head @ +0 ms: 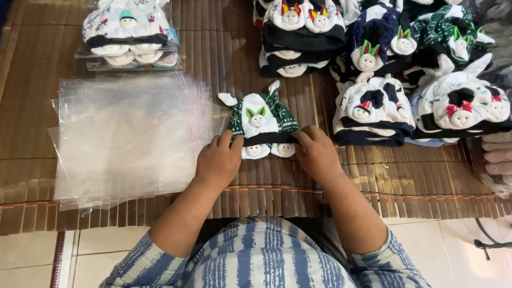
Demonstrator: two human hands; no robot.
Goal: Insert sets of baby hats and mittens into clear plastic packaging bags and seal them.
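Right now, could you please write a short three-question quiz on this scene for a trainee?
1. True or false: both hands, the left hand and the right hand, touch the small stack of green-and-white baby hats.
2. What lies to the left of that stack? A) a stack of clear plastic bags B) a cardboard box C) scissors
3. Fill in: everything rests on a brown slatted ____ mat.

Key: 1 true; 2 A; 3 bamboo

Clear bags (125,138), bamboo mat (373,181)
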